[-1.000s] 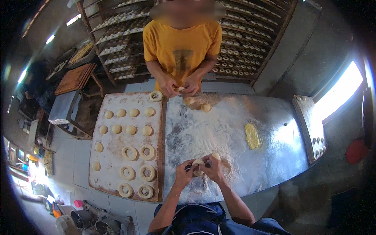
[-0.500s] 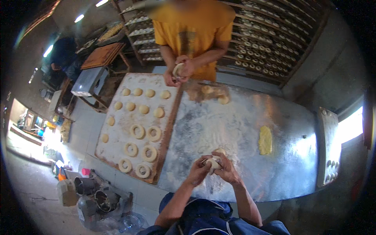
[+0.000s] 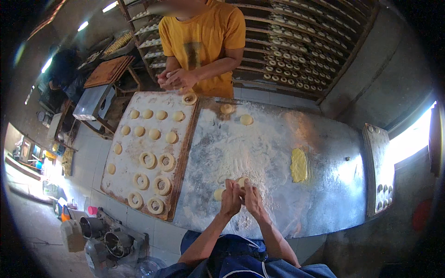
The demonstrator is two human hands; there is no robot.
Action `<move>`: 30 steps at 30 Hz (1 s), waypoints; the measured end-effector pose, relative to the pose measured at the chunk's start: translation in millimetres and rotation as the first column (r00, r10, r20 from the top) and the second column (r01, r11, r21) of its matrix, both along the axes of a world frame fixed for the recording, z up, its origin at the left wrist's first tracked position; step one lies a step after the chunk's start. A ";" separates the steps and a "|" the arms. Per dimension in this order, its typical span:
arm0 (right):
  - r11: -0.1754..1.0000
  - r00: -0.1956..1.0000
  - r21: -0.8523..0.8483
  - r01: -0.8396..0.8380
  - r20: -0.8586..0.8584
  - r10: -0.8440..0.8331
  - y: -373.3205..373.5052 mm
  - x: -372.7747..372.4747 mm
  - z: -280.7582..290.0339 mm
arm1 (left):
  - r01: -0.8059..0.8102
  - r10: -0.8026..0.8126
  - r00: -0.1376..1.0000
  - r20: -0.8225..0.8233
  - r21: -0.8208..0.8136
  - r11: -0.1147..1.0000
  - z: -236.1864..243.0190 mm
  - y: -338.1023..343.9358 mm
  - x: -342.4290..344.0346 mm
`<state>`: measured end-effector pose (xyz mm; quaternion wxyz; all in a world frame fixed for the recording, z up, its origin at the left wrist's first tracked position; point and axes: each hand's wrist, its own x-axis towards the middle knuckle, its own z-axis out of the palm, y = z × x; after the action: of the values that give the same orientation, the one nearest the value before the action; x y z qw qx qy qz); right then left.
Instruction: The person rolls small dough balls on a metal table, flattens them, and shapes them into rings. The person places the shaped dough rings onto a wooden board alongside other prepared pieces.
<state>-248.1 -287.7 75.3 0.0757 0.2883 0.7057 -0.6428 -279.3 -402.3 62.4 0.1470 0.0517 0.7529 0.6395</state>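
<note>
Both my hands are together over the floured metal table, close to its front edge. My left hand [image 3: 230, 198] and my right hand [image 3: 251, 197] have their fingers closed around a small pale dough ball [image 3: 243, 181], which shows between the fingertips. Much of it is covered by the fingers. On the table, just left of my left hand, lies a second dough ball [image 3: 218, 194]. Off to the left, a floured wooden board [image 3: 124, 173] carries several dough balls [image 3: 154, 134] and, toward its near end, several dough rings [image 3: 162, 186].
Across the table stands a co-worker in a yellow shirt [image 3: 204, 46], hands together above a dough ring [image 3: 189, 98]. Two dough balls [image 3: 246, 119] lie near that person. A yellow slab of fat or dough [image 3: 299, 165] sits right of my hands. Racks [image 3: 296, 51] line the back.
A dough ball now rests left of my left hand, and my fingers have closed on one farther forward. The co-worker's dough ring now lies on the board. The view has shifted.
</note>
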 end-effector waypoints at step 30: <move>0.813 0.820 0.404 -0.419 -0.216 0.530 -230.2 -64.1 31.0 | -0.364 0.348 0.926 0.148 0.603 0.710 -11.2 -237.3 -60.4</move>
<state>-312.2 -517.8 106.3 0.0702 0.0015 0.8577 -0.5094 -339.7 -639.6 51.2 0.0045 -0.0564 0.4941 0.8676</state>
